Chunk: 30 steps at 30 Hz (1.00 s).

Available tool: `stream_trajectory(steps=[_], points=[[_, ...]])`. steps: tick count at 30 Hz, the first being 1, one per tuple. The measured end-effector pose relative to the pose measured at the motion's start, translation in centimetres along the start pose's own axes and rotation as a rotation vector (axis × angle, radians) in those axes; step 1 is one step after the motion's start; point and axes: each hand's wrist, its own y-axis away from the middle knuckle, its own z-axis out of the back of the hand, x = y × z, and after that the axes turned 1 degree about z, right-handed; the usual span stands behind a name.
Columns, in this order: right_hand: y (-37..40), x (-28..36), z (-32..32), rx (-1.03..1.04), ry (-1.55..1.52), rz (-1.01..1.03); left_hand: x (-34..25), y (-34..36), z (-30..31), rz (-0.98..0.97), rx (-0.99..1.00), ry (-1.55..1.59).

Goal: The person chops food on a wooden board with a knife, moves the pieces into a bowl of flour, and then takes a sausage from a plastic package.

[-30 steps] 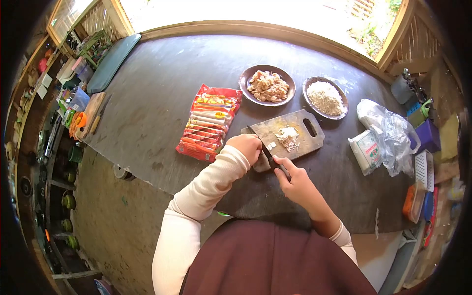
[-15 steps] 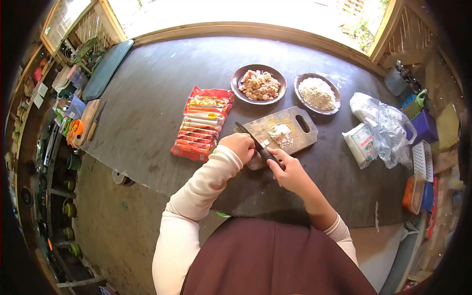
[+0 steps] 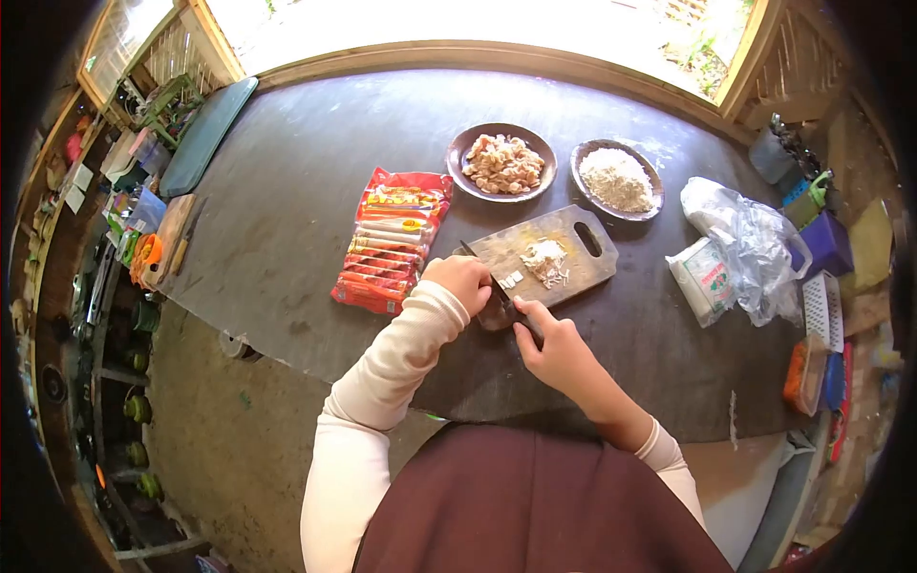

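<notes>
My right hand grips the dark handle of a knife, whose blade points away and to the left over the near left end of a wooden cutting board. Curled against the blade's left side is my left hand; whatever its fingers hold is hidden. A few small white slices lie just right of the blade. Farther right on the board is a heap of finely chopped white bits.
Beyond the board stand a bowl of raw meat pieces and a bowl of white flour. A red packet lies to the left. On the right are a white packet and a clear plastic bag.
My right hand and the knife have shifted slightly toward me and to the left. The white slices lie a little farther left and look more separated. My left hand has barely moved.
</notes>
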Motion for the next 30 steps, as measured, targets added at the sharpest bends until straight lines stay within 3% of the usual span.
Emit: stream_trajectory(steps=[7,14,26,30], points=[[-1.0,-1.0,0.7,0.036,-0.122,-0.002,0.4,-0.1,-0.4,-0.034,0.005,0.027],[0.2,1.0,1.6,0.112,-0.033,-0.078,-0.3,0.4,0.2,0.016,-0.006,-0.081],[-0.4,-0.3,-0.3,-0.017,0.111,0.089,-0.4,0.3,0.1,0.033,0.032,-0.108],[-0.7,-0.3,0.6,0.055,-0.082,-0.018,-0.2,0.2,-0.2,0.016,-0.004,-0.095]])
